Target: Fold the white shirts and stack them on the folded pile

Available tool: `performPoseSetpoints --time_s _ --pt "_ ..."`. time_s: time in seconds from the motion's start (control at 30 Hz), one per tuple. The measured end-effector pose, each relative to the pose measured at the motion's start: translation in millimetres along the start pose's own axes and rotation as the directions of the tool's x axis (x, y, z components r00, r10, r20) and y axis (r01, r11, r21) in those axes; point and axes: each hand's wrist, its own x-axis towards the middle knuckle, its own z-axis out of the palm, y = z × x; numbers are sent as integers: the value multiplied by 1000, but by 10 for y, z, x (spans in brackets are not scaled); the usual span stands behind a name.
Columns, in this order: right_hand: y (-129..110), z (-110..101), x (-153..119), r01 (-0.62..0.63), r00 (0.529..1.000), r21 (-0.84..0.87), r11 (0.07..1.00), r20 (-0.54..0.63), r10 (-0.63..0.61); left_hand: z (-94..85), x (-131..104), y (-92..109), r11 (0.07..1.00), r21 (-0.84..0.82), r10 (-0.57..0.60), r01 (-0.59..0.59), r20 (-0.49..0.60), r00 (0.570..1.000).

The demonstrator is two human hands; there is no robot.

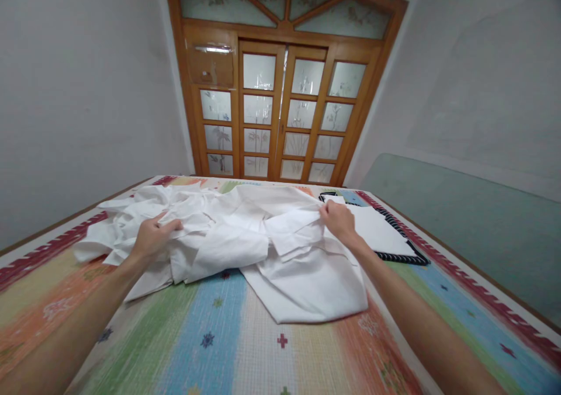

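Observation:
A crumpled white cloth garment [236,249] lies spread across the middle of the bed, with many folds on its left part and a smoother panel at the lower right. My left hand [153,234] is closed on the bunched fabric at its left side, thumb pointing right. On the other side, my right hand [337,217] pinches the garment's upper right edge, fingers closed and slightly raised. The fabric between my hands is loosely stretched. Folds hide what kind of garment it is.
A striped, patterned bedspread [210,348] covers the surface. Folded white cloth with black-and-white striped trim [381,231] lies beyond my right forearm. A pale green headboard-like panel [460,225] stands along the right. Wooden doors with glass panes [280,108] are at the back.

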Motion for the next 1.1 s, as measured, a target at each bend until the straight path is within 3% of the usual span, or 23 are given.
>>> performPoseSetpoints --time_s 0.07,0.13,0.17,0.23,0.27,0.3,0.37,0.4,0.5,0.57,0.6,0.67,0.73,0.83,0.9,1.0,1.1 --pt "378 10 113 -181 983 -36 983 4 181 -45 50 -117 979 195 68 -53 -71 995" --pt "640 45 161 -265 964 -24 964 17 266 -50 74 -187 908 377 242 -185 -111 964" --pt "706 67 163 -263 965 0 965 -15 263 -35 75 -199 847 454 360 -277 -107 927" --pt "693 110 134 -185 978 71 980 -85 191 29 60 -179 702 559 576 -442 -80 814" --pt "616 128 106 -111 986 111 988 -111 124 76 48 -152 643 583 636 -496 -46 771" --pt "499 142 71 -19 992 152 988 -116 37 130 38 -121 609 592 654 -528 2 757" --pt "180 161 -21 208 977 234 950 -86 -193 251 28 -61 593 601 599 -535 115 793" --pt "-2 167 -78 331 943 271 904 -49 -330 310 33 -40 593 613 551 -522 163 818" --pt "-528 196 -271 591 773 307 746 48 -632 452 91 -26 593 658 417 -464 242 876" --pt "-786 243 -385 704 663 252 664 99 -742 497 149 -43 603 666 330 -440 294 897" --pt "-872 278 -424 728 639 229 646 114 -761 502 176 -53 613 661 287 -432 323 902" --pt "-946 365 -444 715 661 181 675 137 -738 484 217 -71 643 637 232 -425 366 901" --pt "-886 459 -377 657 726 134 742 155 -670 438 237 -84 693 589 215 -416 383 899" --pt "-575 572 -151 543 820 53 838 184 -542 355 241 -98 799 466 214 -380 371 904" --pt "-285 613 26 403 899 -48 914 211 -385 314 231 -97 870 345 217 -352 374 902" --pt "79 622 226 231 943 -146 962 276 -184 314 191 -49 961 142 168 -236 374 912" --pt "131 576 276 228 951 -18 973 219 -219 433 117 68 996 -30 94 -89 332 939"
